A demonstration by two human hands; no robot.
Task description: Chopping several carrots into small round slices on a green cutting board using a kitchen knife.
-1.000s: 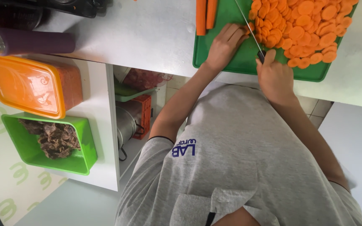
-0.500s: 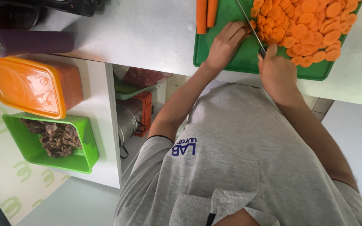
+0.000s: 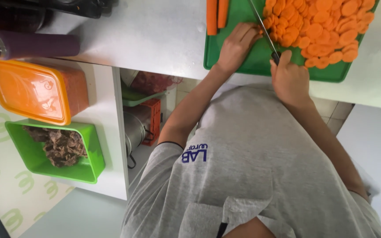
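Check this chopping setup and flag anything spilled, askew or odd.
Nothing stands out. The carrot slices are heaped on the green cutting board, none on the counter. The right hand grips the knife, the left hand steadies the cut. Two carrot sticks lie at the board's edge.

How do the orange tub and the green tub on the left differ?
The orange tub is shut under an orange lid, while the green tub stands open with no lid. The green tub shows a dark, shredded heap inside; the orange tub's contents are mostly hidden, showing only as reddish through its side. The orange tub sits nearer the purple bottle, the green tub farther from it. Both are rectangular plastic tubs, side by side on the white surface.
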